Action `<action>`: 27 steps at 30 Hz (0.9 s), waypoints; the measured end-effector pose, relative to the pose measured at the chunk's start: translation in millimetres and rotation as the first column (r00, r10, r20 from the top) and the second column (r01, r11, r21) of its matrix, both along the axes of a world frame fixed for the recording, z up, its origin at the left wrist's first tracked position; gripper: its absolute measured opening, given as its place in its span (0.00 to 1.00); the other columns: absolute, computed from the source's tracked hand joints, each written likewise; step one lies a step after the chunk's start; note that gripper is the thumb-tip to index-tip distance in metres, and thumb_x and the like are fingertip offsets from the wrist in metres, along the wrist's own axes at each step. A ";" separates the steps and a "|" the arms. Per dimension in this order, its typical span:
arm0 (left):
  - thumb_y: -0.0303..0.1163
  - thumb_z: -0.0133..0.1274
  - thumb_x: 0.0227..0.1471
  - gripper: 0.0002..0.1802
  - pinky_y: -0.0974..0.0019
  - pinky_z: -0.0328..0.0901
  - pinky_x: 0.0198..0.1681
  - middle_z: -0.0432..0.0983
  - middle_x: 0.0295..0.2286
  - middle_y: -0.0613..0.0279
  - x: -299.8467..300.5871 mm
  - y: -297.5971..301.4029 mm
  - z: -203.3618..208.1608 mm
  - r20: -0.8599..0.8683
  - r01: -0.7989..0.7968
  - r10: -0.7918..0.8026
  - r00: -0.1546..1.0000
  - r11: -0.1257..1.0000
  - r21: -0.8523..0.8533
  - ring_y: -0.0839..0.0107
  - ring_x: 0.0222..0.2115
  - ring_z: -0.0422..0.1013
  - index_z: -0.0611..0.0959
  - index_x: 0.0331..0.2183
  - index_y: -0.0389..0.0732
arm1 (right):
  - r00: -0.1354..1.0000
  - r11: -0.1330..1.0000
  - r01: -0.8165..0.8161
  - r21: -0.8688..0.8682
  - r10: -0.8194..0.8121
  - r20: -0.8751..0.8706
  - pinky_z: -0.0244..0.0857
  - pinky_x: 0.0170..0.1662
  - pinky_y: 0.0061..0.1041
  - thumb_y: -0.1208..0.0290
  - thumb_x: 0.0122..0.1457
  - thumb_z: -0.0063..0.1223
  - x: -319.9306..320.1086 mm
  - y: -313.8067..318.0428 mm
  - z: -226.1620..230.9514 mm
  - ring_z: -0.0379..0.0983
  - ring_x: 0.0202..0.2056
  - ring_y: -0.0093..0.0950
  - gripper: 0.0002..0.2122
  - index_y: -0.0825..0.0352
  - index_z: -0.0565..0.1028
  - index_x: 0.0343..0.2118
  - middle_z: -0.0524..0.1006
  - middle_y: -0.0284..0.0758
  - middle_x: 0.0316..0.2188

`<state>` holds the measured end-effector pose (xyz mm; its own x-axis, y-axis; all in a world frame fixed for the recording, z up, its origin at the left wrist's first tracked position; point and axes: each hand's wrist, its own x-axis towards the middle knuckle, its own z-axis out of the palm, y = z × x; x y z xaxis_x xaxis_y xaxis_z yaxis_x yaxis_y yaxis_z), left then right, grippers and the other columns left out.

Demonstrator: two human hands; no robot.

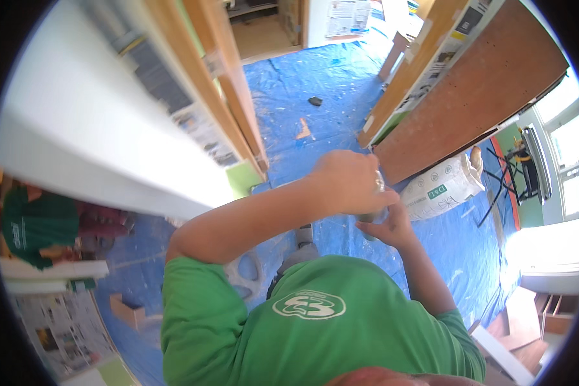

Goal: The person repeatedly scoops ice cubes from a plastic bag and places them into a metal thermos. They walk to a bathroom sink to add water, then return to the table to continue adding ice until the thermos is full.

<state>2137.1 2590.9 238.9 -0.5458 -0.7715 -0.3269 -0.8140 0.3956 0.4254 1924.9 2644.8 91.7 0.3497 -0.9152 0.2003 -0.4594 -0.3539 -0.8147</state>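
Out in front of my chest, my two hands meet. My left hand (pixel 346 180) reaches across from the left with its fingers curled around a small, greyish, partly see-through object (pixel 381 183). My right hand (pixel 392 225) is just below and to the right, its thumb and fingers closed about the lower part of the same object. Most of the object is covered by my fingers, so its kind cannot be made out. Under my hands lies blue plastic sheeting (pixel 328 231) on the floor.
A white sack (pixel 434 196) lies right of my hands, beside a large brown panel (pixel 476 90). Wooden door frames (pixel 222 71) rise ahead. A dark folding stand (pixel 524 164) is far right. Another person in a green shirt (pixel 38 222) is at left. A dark scrap (pixel 315 101) lies ahead.
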 end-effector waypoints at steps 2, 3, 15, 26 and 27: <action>0.48 0.59 0.51 0.33 0.50 0.71 0.48 0.74 0.47 0.48 24.6 -48.2 1.3 -0.116 0.154 -0.159 0.980 0.987 -0.049 0.49 0.44 0.76 0.74 0.53 0.38 | 1.000 0.999 0.007 0.039 -0.008 0.016 0.66 0.54 0.37 0.65 0.37 0.78 11.5 -44.5 7.9 0.73 0.50 0.39 0.40 0.68 0.70 0.56 0.76 0.44 0.49; 0.44 0.61 0.48 0.33 0.50 0.70 0.49 0.74 0.47 0.49 42.2 -71.4 -24.2 -0.297 0.240 -0.293 0.909 0.949 -0.204 0.49 0.44 0.76 0.74 0.53 0.39 | 0.999 0.997 0.010 0.075 -0.013 0.040 0.66 0.55 0.37 0.64 0.37 0.78 15.7 -65.2 6.9 0.73 0.51 0.40 0.41 0.68 0.70 0.57 0.76 0.44 0.49; 0.57 0.65 0.37 0.35 0.53 0.73 0.40 0.81 0.32 0.46 45.1 -326.0 -29.8 -0.136 -0.058 0.031 0.990 0.978 -0.200 0.48 0.35 0.78 0.82 0.39 0.38 | 0.995 0.995 0.099 0.023 -0.099 -0.003 0.65 0.52 0.39 0.63 0.38 0.74 49.1 -312.1 -1.6 0.72 0.48 0.42 0.36 0.66 0.72 0.54 0.77 0.40 0.45; 0.58 0.69 0.36 0.38 0.53 0.73 0.43 0.81 0.36 0.50 72.4 -572.3 -62.5 -0.352 -0.011 -0.161 0.922 0.899 -0.438 0.50 0.39 0.78 0.81 0.44 0.40 | 0.994 0.998 0.004 -0.068 -0.011 -0.109 0.63 0.53 0.42 0.63 0.36 0.75 58.3 -603.2 -28.0 0.71 0.49 0.43 0.38 0.66 0.70 0.54 0.77 0.41 0.44; 0.55 0.70 0.35 0.38 0.54 0.72 0.44 0.80 0.37 0.52 80.7 -592.8 -64.7 -0.337 -0.002 -0.149 0.930 0.913 -0.408 0.50 0.39 0.78 0.80 0.45 0.42 | 0.995 0.997 -0.028 -0.068 0.021 -0.097 0.63 0.53 0.42 0.62 0.36 0.75 62.9 -629.2 -26.9 0.71 0.49 0.43 0.38 0.66 0.70 0.54 0.77 0.41 0.44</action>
